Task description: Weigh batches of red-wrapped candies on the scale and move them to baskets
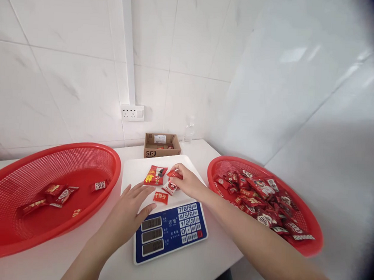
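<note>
Glossy packets (156, 175), smooth plastic baskets (115, 161), matt cardboard box (166, 152)

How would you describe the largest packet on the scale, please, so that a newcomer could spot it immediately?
Between the two red baskets sits a white scale with a blue panel. On top, the largest packet is the leftmost one. Unlike the smaller packets beside it, it carries bold yellow lettering along its left side.
</note>
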A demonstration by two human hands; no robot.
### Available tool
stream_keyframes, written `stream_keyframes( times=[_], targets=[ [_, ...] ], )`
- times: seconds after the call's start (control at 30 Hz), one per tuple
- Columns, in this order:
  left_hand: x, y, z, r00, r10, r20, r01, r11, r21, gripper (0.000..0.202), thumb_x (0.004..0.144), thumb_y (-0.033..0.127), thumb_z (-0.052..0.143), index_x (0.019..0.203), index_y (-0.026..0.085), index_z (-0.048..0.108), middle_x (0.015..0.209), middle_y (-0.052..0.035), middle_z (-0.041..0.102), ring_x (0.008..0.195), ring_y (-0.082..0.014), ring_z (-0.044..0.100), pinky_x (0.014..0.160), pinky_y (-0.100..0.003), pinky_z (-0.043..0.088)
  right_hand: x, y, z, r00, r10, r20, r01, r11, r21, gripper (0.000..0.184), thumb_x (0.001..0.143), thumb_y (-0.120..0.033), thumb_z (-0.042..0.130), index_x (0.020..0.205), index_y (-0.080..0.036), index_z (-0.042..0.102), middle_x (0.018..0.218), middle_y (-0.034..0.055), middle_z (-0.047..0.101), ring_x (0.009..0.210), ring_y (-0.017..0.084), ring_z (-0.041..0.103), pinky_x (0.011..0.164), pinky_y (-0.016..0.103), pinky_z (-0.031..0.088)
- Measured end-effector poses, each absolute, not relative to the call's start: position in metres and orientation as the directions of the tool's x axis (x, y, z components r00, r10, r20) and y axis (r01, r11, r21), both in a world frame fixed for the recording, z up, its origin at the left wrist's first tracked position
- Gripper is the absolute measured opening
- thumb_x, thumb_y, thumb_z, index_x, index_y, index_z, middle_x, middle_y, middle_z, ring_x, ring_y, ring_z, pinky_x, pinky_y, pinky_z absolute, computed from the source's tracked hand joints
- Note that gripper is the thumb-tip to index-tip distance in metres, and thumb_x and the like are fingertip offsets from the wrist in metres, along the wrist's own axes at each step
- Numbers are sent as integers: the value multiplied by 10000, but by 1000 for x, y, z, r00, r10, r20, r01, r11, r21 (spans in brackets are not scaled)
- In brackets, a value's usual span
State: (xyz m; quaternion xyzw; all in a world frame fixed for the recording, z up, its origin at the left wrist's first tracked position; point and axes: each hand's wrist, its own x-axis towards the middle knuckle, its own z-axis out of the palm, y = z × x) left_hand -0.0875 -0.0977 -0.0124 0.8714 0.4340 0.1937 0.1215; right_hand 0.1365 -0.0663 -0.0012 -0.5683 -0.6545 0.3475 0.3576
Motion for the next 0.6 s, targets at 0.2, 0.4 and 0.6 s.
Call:
stream_keyframes(
  times=[0.2,0.4,0.6],
  targets=[
    [-83,-99,-15,649,745,154,663,-654,365,380,919,434,418,1277,334,496,1407,-4,480,1377,-274,284,1113,-585,206,140,-69,0,-86,996,39,431,72,-900,162,808,-328,531,910,-252,431,839,-21,599,711,154,619,563,269,495],
    [-78,-103,-11,693,720,35,663,-656,362,499,891,581,356,1280,311,516,1410,-3,478,1407,-295,192,1128,-587,153,149,-74,3,-5,983,181,708,131,-694,135,864,-290,453,984,-233,476,913,22,625,856,198,599,774,356,439],
    [-77,-103,-13,666,743,60,683,-641,350,549,890,589,346,1307,269,500,1406,-47,483,1387,-307,249,1114,-584,203,149,-88,1,-118,981,152,785,187,-591,193,864,-192,448,1012,-225,568,1050,50,650,982,203,584,842,350,420]
  ],
)
